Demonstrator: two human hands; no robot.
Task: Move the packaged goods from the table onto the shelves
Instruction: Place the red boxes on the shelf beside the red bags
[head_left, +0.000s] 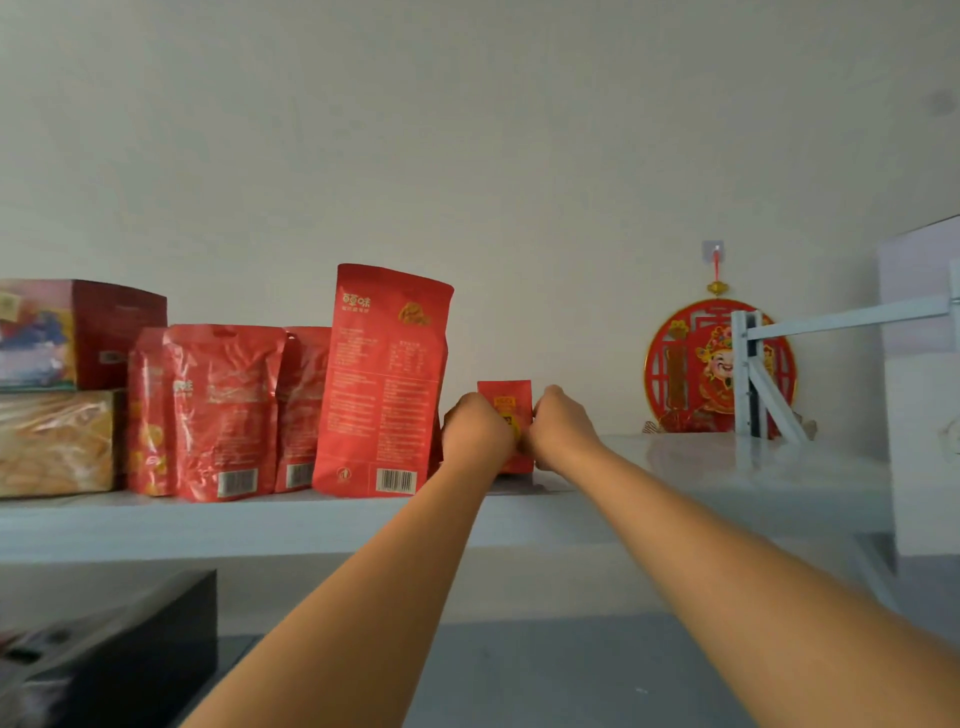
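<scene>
A small red packet (506, 397) stands upright on the white shelf (675, 467), just right of a tall red pouch (384, 379). My left hand (475, 428) grips the packet's left side and my right hand (558, 426) grips its right side. Both hands cover the packet's lower half. Left of the tall pouch stand shorter red pouches (218, 410) with barcodes facing me. Two stacked boxes (62, 384) sit at the shelf's far left.
A round red wall ornament (696, 369) hangs at the back right behind a white metal shelf bracket (753, 374). A dark box (130, 660) lies below the shelf at lower left. Bare shelf surface stretches right of the packet.
</scene>
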